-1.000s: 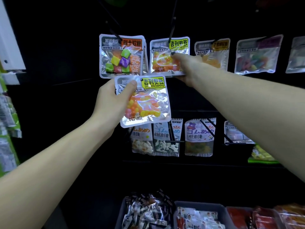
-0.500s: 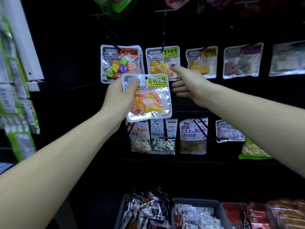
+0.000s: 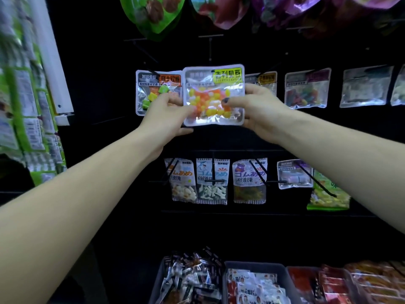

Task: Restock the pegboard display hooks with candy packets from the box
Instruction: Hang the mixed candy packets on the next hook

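Both hands are gripping one candy packet [image 3: 214, 95] up against the black pegboard [image 3: 105, 84] — a clear packet with a yellow label, full of orange, yellow and white beans. The left hand [image 3: 167, 115] is holding its lower left edge, fingers curled behind it and the thumb pressing the front. The right hand [image 3: 259, 108] is pinching the right side, its thumb lying across the front among the beans, dark nail showing. The packet is sitting upright in the middle row of the pegboard, covering the spot just right of a packet of coloured cubes [image 3: 158, 91] — whether its hole is on a hook is impossible to tell. To the right, more clear packets [image 3: 306, 88] are hanging in the same row. Below, a row of striped gummy packets [image 3: 211, 181] is hanging on black hooks [image 3: 258, 172]. At the bottom edge, grey bins [image 3: 287, 273] are holding wrapped snacks, and big bright bags [image 3: 153, 16] are dangling along the top.
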{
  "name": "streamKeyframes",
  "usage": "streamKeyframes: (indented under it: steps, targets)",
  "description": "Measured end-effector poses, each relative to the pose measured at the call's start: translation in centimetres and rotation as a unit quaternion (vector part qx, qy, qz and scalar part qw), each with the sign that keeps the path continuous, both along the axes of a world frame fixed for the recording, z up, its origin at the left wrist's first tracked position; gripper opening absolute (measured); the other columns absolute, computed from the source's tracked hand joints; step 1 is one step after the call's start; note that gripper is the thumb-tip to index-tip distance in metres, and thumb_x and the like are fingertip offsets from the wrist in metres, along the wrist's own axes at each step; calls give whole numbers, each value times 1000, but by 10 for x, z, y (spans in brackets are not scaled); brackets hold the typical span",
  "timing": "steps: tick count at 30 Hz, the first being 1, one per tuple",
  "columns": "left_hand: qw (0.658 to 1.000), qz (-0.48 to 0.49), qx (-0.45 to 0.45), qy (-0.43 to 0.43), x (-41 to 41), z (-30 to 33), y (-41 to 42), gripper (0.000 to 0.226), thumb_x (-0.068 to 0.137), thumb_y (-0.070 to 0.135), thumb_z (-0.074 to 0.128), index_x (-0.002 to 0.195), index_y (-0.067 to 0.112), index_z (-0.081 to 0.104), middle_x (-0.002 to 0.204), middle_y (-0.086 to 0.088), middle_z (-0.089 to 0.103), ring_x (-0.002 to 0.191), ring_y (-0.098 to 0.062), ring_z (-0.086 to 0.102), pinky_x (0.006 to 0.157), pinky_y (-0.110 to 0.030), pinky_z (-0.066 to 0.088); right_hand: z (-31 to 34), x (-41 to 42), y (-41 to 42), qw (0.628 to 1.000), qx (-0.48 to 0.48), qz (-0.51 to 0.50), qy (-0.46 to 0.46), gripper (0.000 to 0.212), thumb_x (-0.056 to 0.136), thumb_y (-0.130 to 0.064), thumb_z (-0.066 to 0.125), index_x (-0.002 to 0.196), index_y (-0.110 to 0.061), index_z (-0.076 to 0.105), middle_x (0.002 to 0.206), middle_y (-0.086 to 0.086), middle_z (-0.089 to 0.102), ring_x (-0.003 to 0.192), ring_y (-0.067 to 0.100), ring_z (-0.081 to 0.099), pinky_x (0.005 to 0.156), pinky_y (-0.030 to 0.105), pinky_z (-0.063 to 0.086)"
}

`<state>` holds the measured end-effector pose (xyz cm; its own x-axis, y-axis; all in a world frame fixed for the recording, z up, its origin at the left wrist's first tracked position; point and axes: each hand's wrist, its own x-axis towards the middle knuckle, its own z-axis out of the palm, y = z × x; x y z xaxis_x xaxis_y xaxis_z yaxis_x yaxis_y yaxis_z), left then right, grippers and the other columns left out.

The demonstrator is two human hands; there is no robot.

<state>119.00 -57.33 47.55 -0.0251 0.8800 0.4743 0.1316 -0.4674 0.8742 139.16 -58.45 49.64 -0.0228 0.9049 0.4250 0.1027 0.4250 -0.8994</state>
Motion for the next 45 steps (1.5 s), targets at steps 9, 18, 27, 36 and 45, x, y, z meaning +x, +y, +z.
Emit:
streamKeyframes:
  steps: [9, 18, 27, 36, 45]
  targets:
    - [999, 24, 38, -9, -1, 20, -1, 26, 99, 13, 73, 118, 9, 56, 96, -4, 55, 87, -15, 69, 77, -25, 65, 18, -10, 6, 999, 19, -26, 12, 23, 91, 1, 71, 112, -8, 71, 115, 12, 76, 107, 29, 74, 95, 48, 58]
    - [999, 20, 50, 0, -2, 22, 2, 24, 99, 13, 72, 116, 10, 56, 86, 0, 61, 77, -13, 71, 85, -29, 64, 24, -19, 13, 997, -1, -72, 30, 37, 84, 0, 72, 119, 8, 65, 117, 16, 74, 118, 38, 67, 97, 51, 56]
    - [998, 13, 61, 13, -8, 15, 10, 17, 98, 17, 73, 106, 18, 59, 64, 13, 69, 65, -6, 74, 101, -45, 59, 17, -26, 21, 994, 21, -95, 41, 11, 83, -6, 71, 88, -13, 65, 108, 3, 69, 102, 28, 64, 91, 46, 51]
    - [998, 30, 46, 17, -3, 16, 22, 17, 98, 14, 73, 108, 14, 59, 74, 7, 66, 62, -7, 74, 99, -42, 60, 12, -27, 34, 994, -23, -91, 55, 40, 89, -11, 71, 128, -5, 65, 124, 5, 60, 107, 23, 54, 113, 53, 42]
    - [997, 56, -2, 53, -1, 2, 55, 22, 97, 1, 68, 106, 17, 57, 90, -11, 70, 84, -23, 78, 93, -39, 63, 10, -21, 77, 990, -35, -131, 37, 20, 91, -9, 72, 109, -4, 65, 98, 6, 59, 85, 23, 53, 96, 47, 52]
